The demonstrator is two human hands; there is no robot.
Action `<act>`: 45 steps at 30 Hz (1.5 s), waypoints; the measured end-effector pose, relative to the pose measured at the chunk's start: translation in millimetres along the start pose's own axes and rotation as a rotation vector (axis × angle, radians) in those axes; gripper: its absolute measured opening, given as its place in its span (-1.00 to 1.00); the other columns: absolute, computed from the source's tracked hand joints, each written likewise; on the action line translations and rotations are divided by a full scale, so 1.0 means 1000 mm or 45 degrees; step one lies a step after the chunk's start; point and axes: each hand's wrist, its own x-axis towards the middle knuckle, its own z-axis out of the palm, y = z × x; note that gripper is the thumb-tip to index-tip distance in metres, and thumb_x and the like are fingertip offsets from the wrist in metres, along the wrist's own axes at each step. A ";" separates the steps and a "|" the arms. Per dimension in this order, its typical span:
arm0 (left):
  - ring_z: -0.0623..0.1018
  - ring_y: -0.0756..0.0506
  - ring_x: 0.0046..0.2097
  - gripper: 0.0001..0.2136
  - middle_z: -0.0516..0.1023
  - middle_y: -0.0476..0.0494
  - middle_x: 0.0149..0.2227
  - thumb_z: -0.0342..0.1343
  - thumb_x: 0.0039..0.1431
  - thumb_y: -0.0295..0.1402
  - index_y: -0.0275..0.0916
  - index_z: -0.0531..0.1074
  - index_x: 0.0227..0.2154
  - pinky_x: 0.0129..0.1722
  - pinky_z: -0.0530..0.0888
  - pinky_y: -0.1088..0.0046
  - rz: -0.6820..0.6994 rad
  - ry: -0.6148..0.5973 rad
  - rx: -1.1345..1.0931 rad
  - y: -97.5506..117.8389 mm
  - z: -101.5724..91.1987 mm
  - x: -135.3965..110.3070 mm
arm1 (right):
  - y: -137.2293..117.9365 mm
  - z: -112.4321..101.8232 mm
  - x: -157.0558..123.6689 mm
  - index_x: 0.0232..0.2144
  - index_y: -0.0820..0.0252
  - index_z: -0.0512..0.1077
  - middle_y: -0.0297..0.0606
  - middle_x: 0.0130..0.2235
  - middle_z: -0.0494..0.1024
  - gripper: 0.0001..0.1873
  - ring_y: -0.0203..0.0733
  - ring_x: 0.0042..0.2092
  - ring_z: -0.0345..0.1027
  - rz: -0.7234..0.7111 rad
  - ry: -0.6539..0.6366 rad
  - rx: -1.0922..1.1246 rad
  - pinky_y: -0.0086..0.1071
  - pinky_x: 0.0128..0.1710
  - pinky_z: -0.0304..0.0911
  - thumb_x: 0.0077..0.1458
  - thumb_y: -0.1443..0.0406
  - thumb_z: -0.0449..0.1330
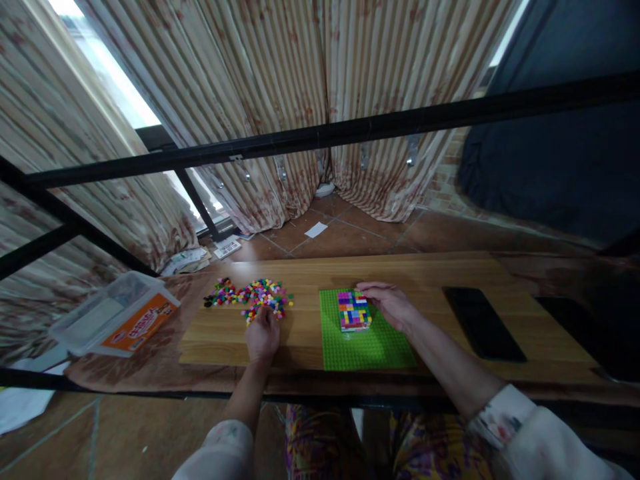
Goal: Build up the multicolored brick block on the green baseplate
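Lettering in white runs across the orange label [143, 325] of a clear plastic box [85, 323] at our left, too blurred for us to read surely. Our wooden tabletop [300, 343] carries a loose pile of small bricks [263, 291], a green plate [367, 353] and a black slab [483, 323]. Beyond a black rail [320, 137], striped curtains [285, 87] hang to the tiled floor [285, 243]. The plate's near side lies close to the tabletop's front edge; wood separates it from the pile and the slab. A multicoloured brick block [355, 310] sits on the plate's upper left part. Our left hand [263, 335] curls at the pile's near side, our right hand [393, 307] at the block's far right corner; we cannot tell how closed either grip is, or whether it holds a brick.
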 end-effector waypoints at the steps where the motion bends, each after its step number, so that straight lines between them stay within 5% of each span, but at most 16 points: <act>1: 0.48 -0.07 -0.42 -0.80 0.58 -0.15 -0.40 -0.04 0.29 -0.38 -0.21 0.51 -0.28 -0.42 0.15 0.47 0.004 -0.004 -0.010 0.000 0.000 0.000 | 0.000 0.000 0.000 -0.51 0.13 0.61 -0.19 -0.35 0.67 -0.76 -0.09 -0.22 0.53 -0.007 0.000 0.004 -0.19 -0.08 0.36 -0.37 0.20 0.41; 14: 0.44 -0.08 -0.43 -0.78 0.53 -0.12 -0.45 -0.06 0.30 -0.36 -0.20 0.50 -0.35 -0.43 0.12 0.46 -0.029 -0.035 -0.047 0.003 -0.003 -0.001 | 0.010 0.003 -0.014 -0.34 0.10 0.62 -0.18 -0.26 0.68 -0.58 -0.10 -0.20 0.55 -0.088 0.027 0.037 -0.15 -0.06 0.37 -0.31 0.06 0.45; 21: 0.47 -0.09 -0.39 -0.77 0.54 -0.12 -0.44 -0.07 0.31 -0.38 -0.20 0.50 -0.32 -0.41 0.14 0.46 -0.053 -0.041 -0.095 0.004 -0.004 -0.002 | -0.005 0.006 -0.027 -0.35 0.06 0.58 -0.24 -0.28 0.67 -0.69 -0.12 -0.16 0.54 -0.216 0.235 0.031 -0.17 -0.06 0.37 -0.14 0.05 0.38; 25: 0.50 -0.10 -0.36 -0.77 0.55 -0.14 -0.41 -0.08 0.31 -0.38 -0.21 0.50 -0.30 -0.38 0.19 0.45 -0.073 -0.038 -0.173 0.004 -0.003 -0.004 | -0.023 0.033 -0.058 -0.29 0.08 0.58 -0.23 -0.28 0.66 -0.72 -0.13 -0.21 0.53 -0.431 0.323 -0.159 -0.18 -0.10 0.38 0.00 0.07 0.31; 31: 0.53 -0.10 -0.30 -0.77 0.57 -0.16 -0.37 -0.10 0.32 -0.42 -0.24 0.48 -0.24 -0.30 0.29 0.44 -0.107 0.011 -0.260 -0.001 -0.002 -0.004 | 0.004 0.087 -0.092 -0.25 0.08 0.57 -0.22 -0.23 0.64 -0.76 -0.15 -0.20 0.50 -0.542 -0.196 -0.649 -0.29 -0.17 0.37 0.15 0.14 0.18; 37: 0.53 -0.09 -0.33 -0.74 0.55 -0.14 -0.39 -0.16 0.32 -0.43 -0.23 0.45 -0.27 -0.28 0.33 0.44 -0.125 0.062 -0.361 -0.001 -0.004 -0.006 | 0.048 0.128 -0.067 -0.22 0.14 0.54 -0.23 -0.23 0.61 -0.76 -0.21 -0.24 0.49 -0.534 -0.287 -1.158 -0.37 -0.17 0.33 0.16 0.32 0.08; 45: 0.51 -0.11 -0.34 -0.74 0.54 -0.13 -0.41 -0.17 0.30 -0.39 -0.21 0.44 -0.32 -0.29 0.35 0.43 -0.148 0.089 -0.432 -0.003 -0.001 -0.005 | 0.064 0.174 -0.028 -0.17 0.14 0.53 -0.17 -0.16 0.56 -0.78 -0.13 -0.12 0.45 -0.480 -0.249 -1.463 -0.34 -0.12 0.23 0.17 0.32 0.13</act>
